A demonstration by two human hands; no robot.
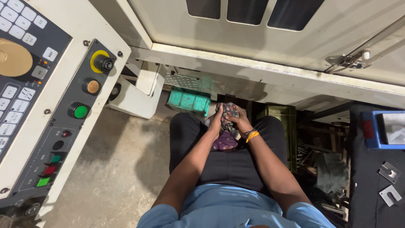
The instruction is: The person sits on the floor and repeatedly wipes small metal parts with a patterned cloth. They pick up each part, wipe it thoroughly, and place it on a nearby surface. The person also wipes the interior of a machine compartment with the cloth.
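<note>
Both my hands low in front of lap, bunched around crumpled dark patterned cloth rag (pixel 230 110). Left hand (pixel 217 120) fingers clenched on rag's near side; right hand (pixel 240 122) fingers wrapped over it, something small inside, cannot tell what. Wiping looks mid-way, not finished. More purple cloth (pixel 225 141) on lap. Green plastic crate (pixel 188 101) on floor beyond knees.

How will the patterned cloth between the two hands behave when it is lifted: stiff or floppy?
Probably floppy: the patterned cloth is bunched up between the left hand and the right hand, and a purple part hangs loose below them. It looks light for its size, and unlikely to roll or break.
</note>
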